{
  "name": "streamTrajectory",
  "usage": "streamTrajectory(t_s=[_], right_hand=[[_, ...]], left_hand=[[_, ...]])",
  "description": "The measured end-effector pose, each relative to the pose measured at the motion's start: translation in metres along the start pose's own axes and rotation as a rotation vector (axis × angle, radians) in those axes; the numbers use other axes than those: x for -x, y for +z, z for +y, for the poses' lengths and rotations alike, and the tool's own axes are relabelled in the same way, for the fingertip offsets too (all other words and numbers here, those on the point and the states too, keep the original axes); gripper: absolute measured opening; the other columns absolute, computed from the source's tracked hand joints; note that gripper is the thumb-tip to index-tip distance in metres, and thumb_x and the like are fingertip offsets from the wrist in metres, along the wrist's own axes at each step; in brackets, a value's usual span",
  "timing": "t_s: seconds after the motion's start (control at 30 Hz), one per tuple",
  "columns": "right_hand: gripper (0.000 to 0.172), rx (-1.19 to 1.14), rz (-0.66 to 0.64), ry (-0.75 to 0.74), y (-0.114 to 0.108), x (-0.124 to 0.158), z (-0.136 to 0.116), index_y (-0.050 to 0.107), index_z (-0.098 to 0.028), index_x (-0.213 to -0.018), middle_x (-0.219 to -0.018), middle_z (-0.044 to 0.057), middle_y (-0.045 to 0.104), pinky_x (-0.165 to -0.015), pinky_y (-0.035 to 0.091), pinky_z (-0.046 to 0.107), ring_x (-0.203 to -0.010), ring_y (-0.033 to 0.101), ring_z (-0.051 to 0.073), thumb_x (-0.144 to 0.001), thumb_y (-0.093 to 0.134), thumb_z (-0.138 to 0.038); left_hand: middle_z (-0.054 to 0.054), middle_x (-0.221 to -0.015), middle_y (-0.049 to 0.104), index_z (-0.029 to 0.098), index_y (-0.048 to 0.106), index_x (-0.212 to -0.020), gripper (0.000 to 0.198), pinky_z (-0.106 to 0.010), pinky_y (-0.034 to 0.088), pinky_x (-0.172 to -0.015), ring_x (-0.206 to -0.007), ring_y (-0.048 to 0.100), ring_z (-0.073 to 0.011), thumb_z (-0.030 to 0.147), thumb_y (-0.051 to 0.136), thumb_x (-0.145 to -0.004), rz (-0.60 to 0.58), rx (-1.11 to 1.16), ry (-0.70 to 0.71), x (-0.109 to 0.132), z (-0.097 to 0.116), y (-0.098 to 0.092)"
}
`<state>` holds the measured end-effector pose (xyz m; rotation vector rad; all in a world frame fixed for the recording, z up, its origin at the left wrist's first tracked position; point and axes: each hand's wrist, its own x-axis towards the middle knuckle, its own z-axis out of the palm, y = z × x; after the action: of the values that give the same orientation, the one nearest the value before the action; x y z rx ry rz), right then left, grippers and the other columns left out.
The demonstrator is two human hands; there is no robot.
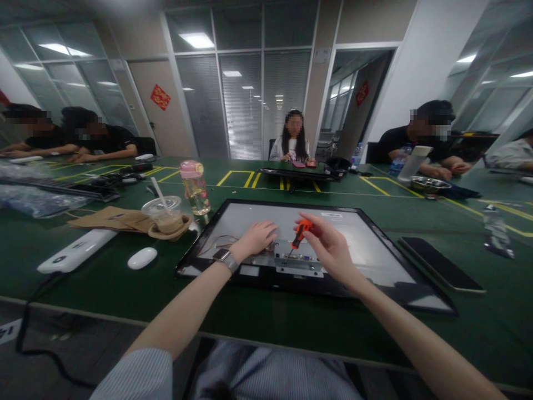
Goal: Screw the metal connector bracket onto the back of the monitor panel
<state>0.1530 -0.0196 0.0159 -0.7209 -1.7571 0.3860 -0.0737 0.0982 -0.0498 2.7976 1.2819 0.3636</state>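
Note:
A flat monitor panel [366, 244] lies back-up on the green table, its black frame around a grey metal back. My right hand [328, 247] is closed round an orange-handled screwdriver [300, 231], whose tip points down at a metal bracket [300, 264] near the panel's front edge. My left hand [256, 238], a watch on its wrist, rests palm-down on the panel beside the bracket, fingers curled over something I cannot make out. Thin wires [216, 244] run across the panel at the left.
A white mouse [142, 258], a white power strip [77, 250], a plastic cup with straw [164, 214], brown paper and a pink-lidded bottle [194, 188] stand to the left. A dark phone [441, 262] lies at the right. Several people sit around the table's far side.

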Motion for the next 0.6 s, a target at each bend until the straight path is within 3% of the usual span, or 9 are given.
streamTrajectory(t_s=[0.13,0.2,0.33,0.4,0.5,0.6], right_hand=[[0.024,0.088,0.099,0.017,-0.004,-0.002,0.006,0.082,-0.029,-0.116,-0.093,0.005,0.071,-0.082,0.061,0.044,-0.085,0.069,0.024,-0.093,0.075,-0.031],[0.024,0.084,0.096,0.008,-0.006,-0.002,0.006,0.082,-0.029,-0.117,-0.098,0.007,0.073,-0.085,0.061,0.046,-0.091,0.071,0.025,-0.098,0.069,-0.033],[0.036,-0.077,0.033,0.047,-0.006,-0.002,0.007,0.073,-0.031,-0.137,-0.122,0.008,0.076,-0.097,0.06,0.048,-0.107,0.075,0.025,-0.107,0.054,-0.034],[0.036,-0.118,0.045,0.085,-0.004,-0.001,0.01,0.072,-0.031,-0.138,-0.119,0.008,0.077,-0.095,0.062,0.046,-0.103,0.075,0.024,-0.105,0.06,-0.035],[0.027,-0.071,0.124,0.108,-0.004,-0.002,0.013,0.081,-0.028,-0.12,-0.106,0.007,0.076,-0.085,0.064,0.043,-0.092,0.074,0.023,-0.095,0.074,-0.036],[0.022,-0.016,0.144,0.091,-0.006,-0.003,0.012,0.084,-0.027,-0.111,-0.1,0.007,0.076,-0.085,0.063,0.044,-0.089,0.073,0.024,-0.097,0.072,-0.039]], left_hand=[[-0.016,-0.163,0.05,0.015,0.052,-0.153,0.047,-0.047,0.035,-0.128,-0.154,0.045,-0.0298,0.033,0.042,-0.112,-0.05,-0.003,-0.041,-0.001,0.003,-0.003],[-0.015,-0.164,0.05,0.016,0.052,-0.154,0.046,-0.049,0.035,-0.127,-0.154,0.045,-0.03,0.033,0.043,-0.112,-0.055,0.001,-0.046,-0.002,0.003,-0.003],[-0.017,-0.163,0.05,0.016,0.055,-0.151,0.044,-0.05,0.037,-0.126,-0.153,0.046,-0.0306,0.033,0.044,-0.112,-0.05,0.002,-0.042,-0.002,0.003,-0.003],[-0.018,-0.163,0.05,0.016,0.055,-0.151,0.044,-0.051,0.038,-0.126,-0.153,0.047,-0.031,0.032,0.044,-0.112,-0.047,0.003,-0.039,-0.002,0.003,-0.002],[-0.017,-0.164,0.049,0.016,0.053,-0.153,0.045,-0.051,0.037,-0.127,-0.154,0.046,-0.0305,0.032,0.045,-0.112,-0.041,0.013,-0.041,-0.002,0.002,-0.001],[-0.017,-0.163,0.05,0.017,0.053,-0.153,0.044,-0.051,0.037,-0.126,-0.153,0.047,-0.0299,0.032,0.044,-0.112,-0.03,0.02,-0.035,-0.002,0.002,-0.002]])
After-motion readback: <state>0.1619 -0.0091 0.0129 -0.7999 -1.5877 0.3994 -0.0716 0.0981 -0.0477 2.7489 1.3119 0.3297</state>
